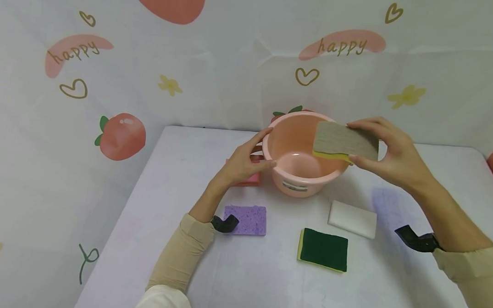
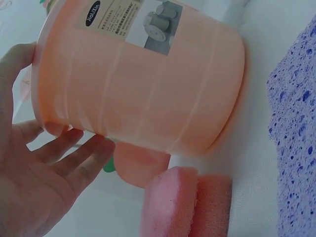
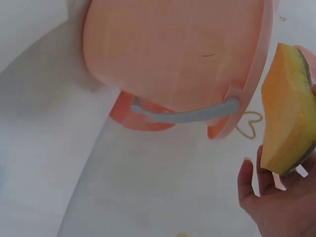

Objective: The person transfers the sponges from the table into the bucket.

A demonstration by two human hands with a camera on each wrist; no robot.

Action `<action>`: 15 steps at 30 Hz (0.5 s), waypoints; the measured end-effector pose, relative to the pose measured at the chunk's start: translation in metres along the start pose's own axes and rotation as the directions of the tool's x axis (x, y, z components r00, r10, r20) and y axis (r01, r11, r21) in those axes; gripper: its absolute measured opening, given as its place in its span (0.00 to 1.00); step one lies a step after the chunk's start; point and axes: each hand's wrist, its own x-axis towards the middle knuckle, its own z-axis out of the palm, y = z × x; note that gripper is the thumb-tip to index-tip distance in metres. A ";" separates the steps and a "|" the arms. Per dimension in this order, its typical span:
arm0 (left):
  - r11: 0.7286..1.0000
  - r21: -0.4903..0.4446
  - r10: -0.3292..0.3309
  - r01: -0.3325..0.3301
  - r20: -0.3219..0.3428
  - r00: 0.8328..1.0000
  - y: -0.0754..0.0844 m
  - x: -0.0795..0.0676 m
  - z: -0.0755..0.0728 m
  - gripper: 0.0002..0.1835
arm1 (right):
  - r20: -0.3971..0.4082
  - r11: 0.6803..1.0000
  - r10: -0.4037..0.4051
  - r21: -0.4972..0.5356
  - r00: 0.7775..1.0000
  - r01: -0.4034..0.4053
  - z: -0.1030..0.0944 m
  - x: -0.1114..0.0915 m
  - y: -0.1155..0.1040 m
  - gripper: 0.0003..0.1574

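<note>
A pink plastic bucket (image 1: 284, 171) stands upright towards the back of the table. My left hand (image 1: 246, 158) grips its left rim, the thumb at the front and the other fingers along the outside, as the left wrist view shows. Over the bucket's right rim, my right hand (image 1: 389, 151) pinches a sponge (image 1: 342, 139) between thumb and fingers. This sponge has a grey scouring face turned up and yellow foam (image 3: 284, 111) beneath. In the right wrist view, the bucket's grey handle (image 3: 187, 114) hangs along its side.
Left of the bucket lie stacked pink and red sponges (image 2: 170, 202), partly hidden by my left hand. A purple sponge (image 1: 247, 220), a green-and-yellow scouring sponge (image 1: 324, 250) and a white block-like sponge (image 1: 353, 219) lie nearer. A printed cloth (image 1: 234, 57) hangs behind the table (image 1: 257, 283).
</note>
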 end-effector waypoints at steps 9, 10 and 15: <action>1.000 -0.017 -0.001 0.001 0.003 1.000 -0.001 0.000 -0.001 0.43 | 0.041 0.999 0.014 -0.034 0.999 -0.013 0.010 0.005 0.023 0.42; 1.000 -0.014 -0.003 0.003 0.002 1.000 -0.001 0.000 -0.001 0.43 | 0.050 0.999 0.019 -0.042 0.999 -0.017 0.011 0.006 0.028 0.43; 1.000 -0.002 -0.004 0.004 0.002 1.000 -0.001 0.000 -0.001 0.43 | 0.092 0.996 0.035 -0.080 0.995 -0.027 0.016 0.009 0.038 0.42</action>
